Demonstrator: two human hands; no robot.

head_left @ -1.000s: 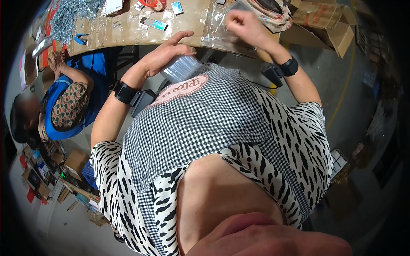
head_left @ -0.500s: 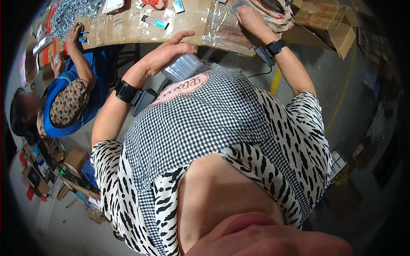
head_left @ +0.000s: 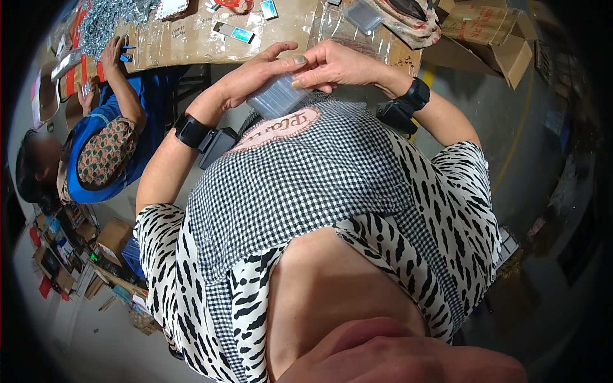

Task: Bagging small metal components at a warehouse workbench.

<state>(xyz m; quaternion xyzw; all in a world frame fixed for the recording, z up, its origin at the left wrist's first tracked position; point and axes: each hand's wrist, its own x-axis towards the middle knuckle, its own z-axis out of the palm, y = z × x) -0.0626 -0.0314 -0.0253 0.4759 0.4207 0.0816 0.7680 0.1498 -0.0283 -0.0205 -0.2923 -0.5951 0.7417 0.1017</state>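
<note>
Clear packet [head_left: 276, 97] held at chest height, just above the checked apron [head_left: 306, 179], short of the counter [head_left: 191, 41] edge. Left hand [head_left: 255, 73] curled over the packet's top and left side, fingers spread along it. Right hand [head_left: 332, 64] pinching the packet's upper right corner between thumb and fingertips, the two hands touching there. Black bands with small black units on both wrists: left [head_left: 191, 129], right [head_left: 416, 94].

Beyond the hands, clear plastic bags [head_left: 357, 32] on the brown counter, a small grey pack [head_left: 363, 15] lying on them. Further left, a slim blue-ended strip [head_left: 233, 32] and a small blue card [head_left: 269, 8]. Heap of small metal parts [head_left: 108, 19] at the far left end. Open cardboard boxes [head_left: 491, 38] off to the right.

Co-worker in blue [head_left: 96, 153] seated at left, one hand [head_left: 115, 50] up on the counter by the metal heap.
</note>
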